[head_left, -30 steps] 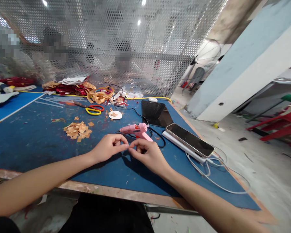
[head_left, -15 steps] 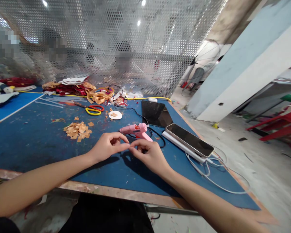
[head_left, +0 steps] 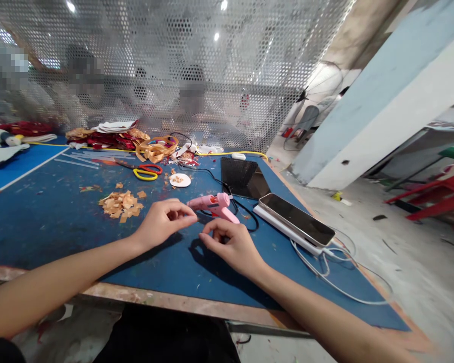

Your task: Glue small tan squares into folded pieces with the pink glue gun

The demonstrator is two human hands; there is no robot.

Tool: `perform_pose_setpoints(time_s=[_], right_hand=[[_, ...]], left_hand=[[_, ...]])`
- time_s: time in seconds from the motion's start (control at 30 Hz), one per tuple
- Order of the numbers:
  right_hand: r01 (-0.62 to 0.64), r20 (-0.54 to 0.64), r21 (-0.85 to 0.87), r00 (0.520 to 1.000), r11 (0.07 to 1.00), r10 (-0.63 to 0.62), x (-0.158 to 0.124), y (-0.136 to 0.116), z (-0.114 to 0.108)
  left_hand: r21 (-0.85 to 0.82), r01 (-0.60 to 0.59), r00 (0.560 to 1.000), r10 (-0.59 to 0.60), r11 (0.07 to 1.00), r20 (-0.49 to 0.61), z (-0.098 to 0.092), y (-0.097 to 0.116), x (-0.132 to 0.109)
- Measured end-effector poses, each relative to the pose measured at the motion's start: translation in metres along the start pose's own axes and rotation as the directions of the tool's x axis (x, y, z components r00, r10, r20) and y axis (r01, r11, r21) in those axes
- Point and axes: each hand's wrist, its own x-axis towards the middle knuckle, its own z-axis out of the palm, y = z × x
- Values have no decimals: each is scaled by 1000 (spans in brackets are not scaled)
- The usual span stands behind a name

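Observation:
Above the near part of the blue table, my left hand (head_left: pixel 166 222) is closed in a pinch, thumb against the forefinger. Anything between those fingertips is too small to make out. My right hand (head_left: pixel 230 242) is just beside it, also pinched, and whatever it may hold does not show. A small gap separates the two sets of fingertips. Right behind them lies a pink glue gun (head_left: pixel 212 201) on its side. Left of my left hand is a loose heap of small tan ribbon pieces (head_left: pixel 121 204). A white oval disc (head_left: pixel 180 180) with tan crumbs on it lies farther back.
Scissors (head_left: pixel 147 172) with red and yellow handles lie near clear glue sticks (head_left: pixel 77 160). Fabric scraps (head_left: pixel 109 136) and a tan ribbon coil (head_left: pixel 157 149) line the back, before a perforated metal screen (head_left: pixel 212 60). A black tablet (head_left: pixel 245 177), phone (head_left: pixel 297 218) and white cables (head_left: pixel 325 269) sit right.
My hands, whose fingertips were touching, have come apart. The left has drawn slightly to the left and the right has dropped a little. Both remain pinched.

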Motion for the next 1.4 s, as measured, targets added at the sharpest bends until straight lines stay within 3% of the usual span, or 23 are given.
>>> perform_pose_setpoints(time_s=[0.1, 0.2, 0.27, 0.33, 0.4, 0.47, 0.5, 0.57, 0.63, 0.77, 0.9, 1.03, 1.27, 1.4], right_hand=[[73, 74, -22, 995, 997, -71, -3, -1, 2], [264, 125, -61, 959, 963, -255, -11, -10, -1], [422, 104, -93, 905, 902, -413, -16, -18, -10], [526, 63, -146, 850, 838, -523, -16, -23, -28], [517, -40, -299, 833, 802, -552, -4, -17, -56], [299, -222, -464, 872, 834, -436, 21, 1, -91], [141, -273, -502, 910, 853, -311, 37, 16, -109], [-105, -268, -552, 962, 828, -57, 73, 50, -144], [-277, -255, -630, 956, 726, 143, 111, 88, -172], [-358, -232, -634, 934, 685, 273, 174, 143, -205], [-431, -150, -590, 889, 682, 432, 209, 167, -222], [-479, -21, -541, 830, 691, 558, 219, 179, -231], [-547, -59, -479, 801, 687, 596, 213, 191, -233], [-587, -2, -449, 755, 674, 656, 221, 193, -238]], left_hand=[[200, 23, 992, 2, 979, -126, -23, -15, 31], [259, 50, 998, -37, 965, -55, -47, -39, 76], [286, 70, 997, -80, 956, 24, -56, -57, 103], [312, 79, 990, -110, 947, 84, -60, -73, 121], [332, 74, 982, -127, 940, 140, -58, -85, 131], [343, 59, 973, -130, 938, 188, -55, -94, 135], [348, 50, 970, -128, 936, 205, -53, -97, 136], [362, 27, 967, -116, 932, 226, -51, -101, 138], [382, 0, 968, -96, 924, 233, -51, -103, 141], [418, -49, 968, -59, 907, 243, -59, -93, 147], [443, -52, 963, -73, 895, 260, -70, -71, 140], [461, 6, 953, -145, 888, 268, -82, -56, 117], [500, 118, 954, -238, 858, 184, -102, -64, 71], [577, 194, 906, -371, 794, 205, -122, -62, 49]])
